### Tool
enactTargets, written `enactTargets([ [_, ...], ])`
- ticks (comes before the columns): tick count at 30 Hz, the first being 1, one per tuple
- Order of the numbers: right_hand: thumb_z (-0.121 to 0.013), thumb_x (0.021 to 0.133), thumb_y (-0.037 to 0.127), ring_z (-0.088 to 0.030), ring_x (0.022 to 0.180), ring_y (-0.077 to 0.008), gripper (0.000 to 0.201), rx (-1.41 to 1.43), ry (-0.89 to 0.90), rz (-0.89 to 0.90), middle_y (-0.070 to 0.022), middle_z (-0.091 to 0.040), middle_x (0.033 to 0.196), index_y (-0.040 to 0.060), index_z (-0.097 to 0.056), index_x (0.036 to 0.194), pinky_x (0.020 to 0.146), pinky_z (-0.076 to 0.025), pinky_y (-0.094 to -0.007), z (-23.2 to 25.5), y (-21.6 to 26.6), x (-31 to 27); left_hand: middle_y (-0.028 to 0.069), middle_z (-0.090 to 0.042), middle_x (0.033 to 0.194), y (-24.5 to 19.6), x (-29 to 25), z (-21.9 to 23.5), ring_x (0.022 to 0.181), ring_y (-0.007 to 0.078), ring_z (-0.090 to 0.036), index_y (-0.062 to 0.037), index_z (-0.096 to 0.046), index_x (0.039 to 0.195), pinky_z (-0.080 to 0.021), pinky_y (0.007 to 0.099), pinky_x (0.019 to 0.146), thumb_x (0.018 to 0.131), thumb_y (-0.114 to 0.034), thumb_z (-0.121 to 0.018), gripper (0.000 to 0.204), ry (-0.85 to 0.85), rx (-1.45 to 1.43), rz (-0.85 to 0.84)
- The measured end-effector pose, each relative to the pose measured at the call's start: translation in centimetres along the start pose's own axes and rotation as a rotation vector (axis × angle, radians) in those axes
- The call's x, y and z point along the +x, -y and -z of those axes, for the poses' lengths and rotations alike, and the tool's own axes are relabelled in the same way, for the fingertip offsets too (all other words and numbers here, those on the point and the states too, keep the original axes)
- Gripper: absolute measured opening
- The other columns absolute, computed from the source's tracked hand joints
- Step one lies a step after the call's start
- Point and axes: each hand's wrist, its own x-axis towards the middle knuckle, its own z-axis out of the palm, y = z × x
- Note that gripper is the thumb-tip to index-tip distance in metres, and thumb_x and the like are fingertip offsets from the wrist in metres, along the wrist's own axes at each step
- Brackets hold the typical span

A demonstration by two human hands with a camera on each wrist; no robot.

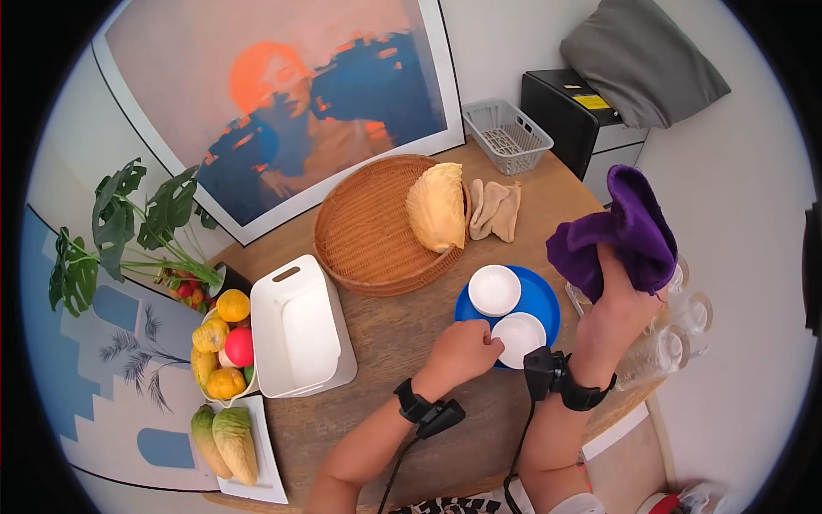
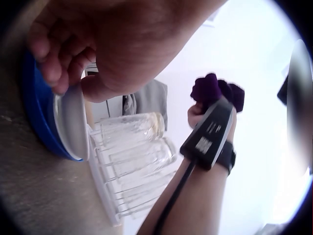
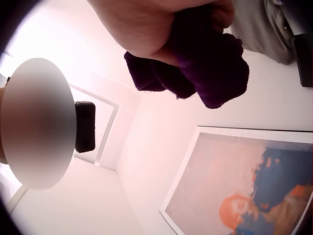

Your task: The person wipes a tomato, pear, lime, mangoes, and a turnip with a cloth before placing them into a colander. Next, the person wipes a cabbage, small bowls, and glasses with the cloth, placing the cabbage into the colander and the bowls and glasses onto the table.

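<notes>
A purple cloth [image 1: 629,236] is bunched in my right hand [image 1: 612,321], raised above the glasses at the table's right side; its folds also hang from the hand in the right wrist view [image 3: 210,73]. My left hand [image 1: 458,353] pinches the rim of a white bowl [image 1: 521,339] between thumb and fingers. That bowl [image 2: 73,122] is on a round blue tray [image 1: 550,308], beside a second white bowl [image 1: 494,290]. In the left wrist view the left hand [image 2: 122,44] covers part of the tray and bowl.
Upside-down glasses [image 1: 664,351] stand on a rack at the right edge. Behind the tray are a wicker tray [image 1: 368,227], a yellow folded thing [image 1: 438,208], a beige cloth [image 1: 494,211] and a grey basket [image 1: 509,137]. A white bin [image 1: 300,334] and fruit [image 1: 233,306] are at the left.
</notes>
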Motion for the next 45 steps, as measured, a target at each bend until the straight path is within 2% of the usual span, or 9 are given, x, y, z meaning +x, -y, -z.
enactTargets([
  [2,-0.065,0.081,-0.003,-0.065,0.093,-0.0191,0.033,0.040,-0.011,-0.023,-0.0104,-0.067,0.106,-0.0038,-0.060,0.114,0.084,-0.053,-0.0314,-0.2,0.0,-0.1,0.0130,-0.066,0.069,0.8,0.0,0.5,0.068,0.0217,-0.069,-0.0007,-0.056,0.073,-0.057,0.0320,0.061,0.090,-0.017,-0.063,0.024,0.216,-0.618,0.243],
  [6,-0.065,0.081,-0.004,-0.066,0.096,-0.0200,0.035,0.113,0.013,-0.097,-0.0112,-0.066,0.107,-0.0036,-0.060,0.115,0.087,-0.052,-0.0316,-0.1,-0.1,-0.4,0.0095,-0.065,0.075,2.5,-2.4,2.4,0.073,0.0169,-0.069,-0.0010,-0.051,0.077,-0.059,0.0278,0.062,0.093,-0.011,-0.061,0.022,0.267,-0.880,0.242],
  [12,-0.073,0.073,-0.002,-0.064,0.102,-0.0198,0.050,0.240,0.421,-0.296,-0.0115,-0.066,0.112,-0.0040,-0.056,0.120,0.093,-0.049,-0.0324,-1.1,-0.3,-1.9,0.0116,-0.065,0.092,3.4,-7.1,7.5,0.082,0.0139,-0.068,0.0005,-0.045,0.100,-0.059,0.0288,0.066,0.094,-0.003,-0.058,0.014,-0.130,-1.167,0.070],
  [18,-0.077,0.063,0.005,-0.059,0.106,-0.0359,0.057,-0.087,1.116,0.334,-0.0171,-0.060,0.117,0.0055,-0.062,0.118,0.092,-0.047,-0.0389,-5.7,0.6,-4.3,0.0129,-0.064,0.116,3.6,-8.9,10.3,0.102,0.0145,-0.063,0.0041,-0.046,0.131,-0.053,0.0249,0.082,0.094,-0.004,-0.060,0.041,-0.412,-0.961,-0.075],
  [22,-0.080,0.060,0.004,-0.056,0.107,-0.0367,0.062,-0.263,1.167,0.360,-0.0146,-0.057,0.121,0.0091,-0.061,0.118,0.089,-0.048,-0.0412,-7.9,1.5,-7.6,0.0075,-0.059,0.127,5.4,-9.5,10.4,0.115,0.0156,-0.057,-0.0008,-0.046,0.138,-0.046,0.0288,0.097,0.092,-0.004,-0.062,0.048,-0.191,-1.319,0.088],
  [32,-0.076,0.059,-0.005,-0.056,0.108,-0.0388,0.065,-0.346,1.156,0.416,-0.0155,-0.055,0.125,0.0073,-0.058,0.121,0.089,-0.049,-0.0439,-8.5,0.0,-8.9,0.0100,-0.054,0.133,7.3,-8.1,9.9,0.117,0.0162,-0.056,-0.0028,-0.039,0.142,-0.053,0.0303,0.091,0.097,-0.010,-0.054,0.048,-0.378,-1.253,0.012],
  [34,-0.073,0.060,-0.006,-0.057,0.106,-0.0388,0.062,-0.398,1.076,0.444,-0.0159,-0.056,0.123,0.0067,-0.058,0.119,0.089,-0.049,-0.0434,-8.4,-0.1,-8.8,0.0119,-0.052,0.135,7.1,-8.5,10.6,0.120,0.0180,-0.055,-0.0032,-0.036,0.144,-0.052,0.0312,0.095,0.096,-0.007,-0.054,0.051,-0.195,-1.550,-0.001],
  [41,-0.071,0.060,-0.006,-0.058,0.104,-0.0387,0.058,-0.392,1.120,0.401,-0.0165,-0.058,0.118,0.0059,-0.059,0.116,0.088,-0.049,-0.0435,-8.1,0.4,-8.7,0.0115,-0.053,0.135,7.3,-8.8,10.4,0.127,0.0194,-0.050,-0.0026,-0.030,0.147,-0.045,0.0325,0.103,0.090,0.001,-0.059,0.064,-0.272,-1.481,-0.092],
  [45,-0.071,0.063,-0.005,-0.060,0.104,-0.0393,0.055,-0.201,1.200,0.246,-0.0176,-0.060,0.115,0.0049,-0.059,0.116,0.089,-0.050,-0.0419,-8.0,0.7,-8.4,0.0109,-0.045,0.142,7.0,-9.2,10.0,0.132,0.0195,-0.045,-0.0028,-0.023,0.150,-0.039,0.0336,0.109,0.088,0.004,-0.062,0.074,-0.348,-1.120,-0.214],
])
